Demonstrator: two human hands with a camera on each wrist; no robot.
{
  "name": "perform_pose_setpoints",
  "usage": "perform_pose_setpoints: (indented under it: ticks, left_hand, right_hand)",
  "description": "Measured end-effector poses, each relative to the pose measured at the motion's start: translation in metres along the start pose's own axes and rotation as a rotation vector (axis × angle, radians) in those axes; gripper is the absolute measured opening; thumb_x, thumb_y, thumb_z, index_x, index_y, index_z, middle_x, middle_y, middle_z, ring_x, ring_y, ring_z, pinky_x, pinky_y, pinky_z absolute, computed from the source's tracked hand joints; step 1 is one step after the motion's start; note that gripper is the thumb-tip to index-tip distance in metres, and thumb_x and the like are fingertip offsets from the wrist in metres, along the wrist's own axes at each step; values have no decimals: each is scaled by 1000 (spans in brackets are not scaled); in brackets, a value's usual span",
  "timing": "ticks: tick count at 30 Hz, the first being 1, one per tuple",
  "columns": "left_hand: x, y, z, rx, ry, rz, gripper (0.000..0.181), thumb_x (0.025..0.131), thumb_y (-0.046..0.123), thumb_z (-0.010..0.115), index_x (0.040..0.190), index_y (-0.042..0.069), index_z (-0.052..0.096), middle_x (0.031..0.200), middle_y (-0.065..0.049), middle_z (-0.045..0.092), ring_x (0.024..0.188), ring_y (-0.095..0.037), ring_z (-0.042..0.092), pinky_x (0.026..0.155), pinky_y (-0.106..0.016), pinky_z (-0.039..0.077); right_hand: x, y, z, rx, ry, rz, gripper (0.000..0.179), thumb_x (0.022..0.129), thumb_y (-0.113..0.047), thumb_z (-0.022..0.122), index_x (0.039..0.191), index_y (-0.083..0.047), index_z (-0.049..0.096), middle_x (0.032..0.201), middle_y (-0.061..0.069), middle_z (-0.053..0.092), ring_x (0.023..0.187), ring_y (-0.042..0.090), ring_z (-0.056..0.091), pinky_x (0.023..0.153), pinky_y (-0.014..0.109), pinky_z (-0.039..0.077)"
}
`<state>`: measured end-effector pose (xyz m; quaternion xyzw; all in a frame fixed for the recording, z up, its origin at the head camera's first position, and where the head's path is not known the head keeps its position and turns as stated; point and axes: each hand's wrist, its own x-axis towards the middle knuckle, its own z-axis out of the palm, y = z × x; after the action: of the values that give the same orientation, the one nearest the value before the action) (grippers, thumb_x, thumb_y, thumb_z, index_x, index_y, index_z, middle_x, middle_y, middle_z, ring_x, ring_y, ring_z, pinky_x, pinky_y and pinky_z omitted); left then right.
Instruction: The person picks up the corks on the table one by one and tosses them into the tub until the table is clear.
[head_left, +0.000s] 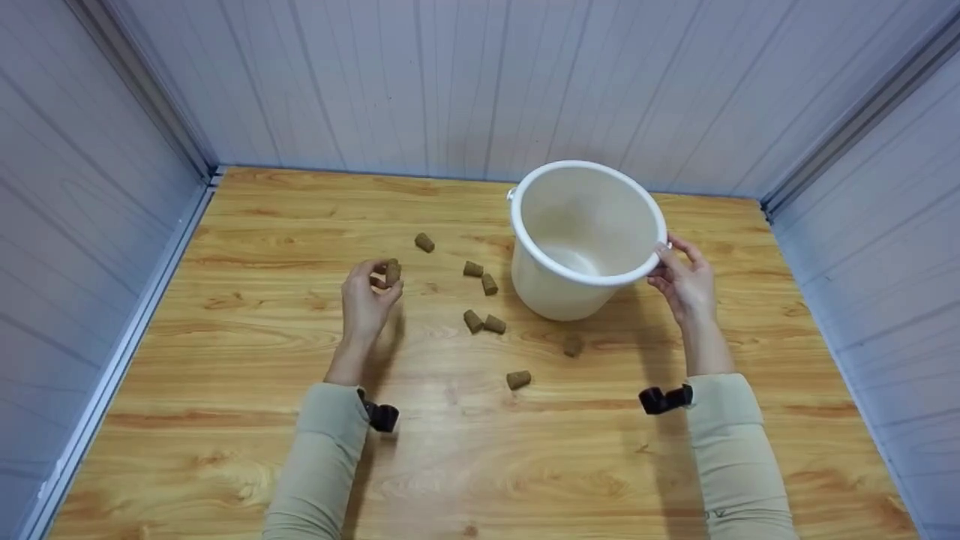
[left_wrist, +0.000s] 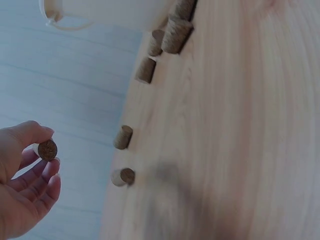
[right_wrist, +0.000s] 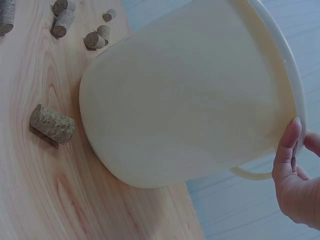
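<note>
Between thumb and fingers my left hand (head_left: 365,304) pinches a brown cork (head_left: 393,271), raised over the wooden surface. The left wrist view shows the round end of this cork (left_wrist: 47,150) at the fingertips. A white bucket (head_left: 555,296) stands at the right, its mouth facing up and its inner floor visible. On its right rim, my right hand (head_left: 688,283) grips the edge with thumb and fingers. From the right wrist view, the thumb lies against the outside of the bucket (right_wrist: 185,100), just below the rim.
Several loose corks lie between the hands, among them a far cork (head_left: 424,241), a near cork (head_left: 518,379) and one in front of the bucket (head_left: 573,345). Pale panel walls (head_left: 375,90) enclose the wooden surface (head_left: 465,465) at the back and both sides.
</note>
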<state>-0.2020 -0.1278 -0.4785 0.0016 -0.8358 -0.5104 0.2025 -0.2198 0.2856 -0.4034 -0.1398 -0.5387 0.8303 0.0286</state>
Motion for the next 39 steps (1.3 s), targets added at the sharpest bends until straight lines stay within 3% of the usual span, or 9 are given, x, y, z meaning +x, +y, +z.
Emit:
perform_pose_setpoints:
  ticks: [13, 23, 30, 39]
  left_hand:
    - [2, 30, 9, -41, -34, 71, 30, 74, -1, 65, 103, -5, 59, 91, -14, 57, 72, -22, 56, 57, -28, 43]
    - [1, 52, 19, -74, -72, 131, 31, 74, 0, 67, 104, -2, 59, 92, -13, 57, 72, -22, 56, 60, -39, 48]
    - [2, 71, 27, -46, -100, 203, 31, 75, 3, 67, 105, -2, 59, 95, -11, 58, 73, -19, 55, 60, -31, 47]
    - [9, 98, 44, -57, -140, 265, 32, 75, 2, 66, 105, -2, 58, 97, -12, 57, 75, -19, 55, 62, -30, 48]
  right_hand:
    - [0, 1, 2, -24, 0, 5, 21, 86, -4, 55, 105, -8, 47, 56, 7, 57, 47, 14, 56, 45, 22, 46]
    - [-1, 1, 1, -3, -6, -1, 28, 84, -4, 58, 110, -6, 47, 59, 7, 58, 48, 15, 56, 45, 21, 46]
    - [-2, -1, 1, 9, 2, 4, 27, 84, -2, 57, 109, -6, 47, 57, 7, 57, 48, 15, 56, 45, 22, 46]
    - [-1, -1, 1, -3, 5, 5, 26, 85, -4, 57, 108, -6, 48, 58, 7, 57, 49, 15, 55, 46, 22, 46]
